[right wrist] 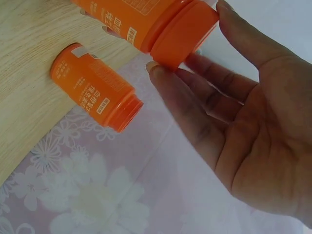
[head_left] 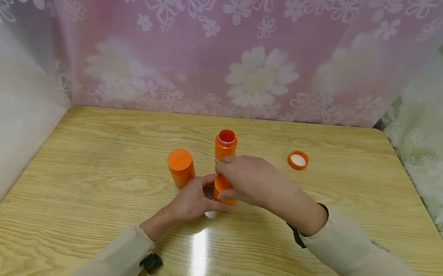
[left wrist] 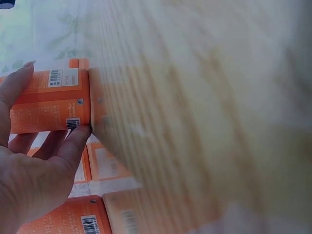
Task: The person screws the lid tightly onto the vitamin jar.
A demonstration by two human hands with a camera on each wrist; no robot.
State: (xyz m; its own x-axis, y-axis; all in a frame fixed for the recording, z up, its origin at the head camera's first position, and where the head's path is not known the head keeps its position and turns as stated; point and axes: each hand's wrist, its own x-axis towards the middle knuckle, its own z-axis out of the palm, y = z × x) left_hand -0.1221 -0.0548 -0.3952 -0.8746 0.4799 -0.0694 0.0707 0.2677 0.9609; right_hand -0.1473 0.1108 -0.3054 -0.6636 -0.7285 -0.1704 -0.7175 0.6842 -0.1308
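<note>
An orange bottle (head_left: 230, 202) with printed labels stands upright on the table, capped. My left hand (head_left: 189, 202) holds its body near the base, thumb on one side and fingers on the other. From above, my right hand (head_left: 252, 181) grips the bottle's orange cap (right wrist: 183, 38) between thumb and fingertips. Just behind is an uncapped orange bottle (head_left: 225, 150), its threaded neck bare. To the left of my left hand stands another capped orange bottle (head_left: 181, 161). A loose orange cap (head_left: 298, 160) lies on the right with its white inside facing up.
The wooden table (head_left: 92, 155) reaches back to a pink flowered curtain (head_left: 197, 62). Pale sheets hang along the left and right sides. A dark strap (head_left: 296, 234) circles my right wrist, and a small black device (head_left: 151, 263) sits on my left sleeve.
</note>
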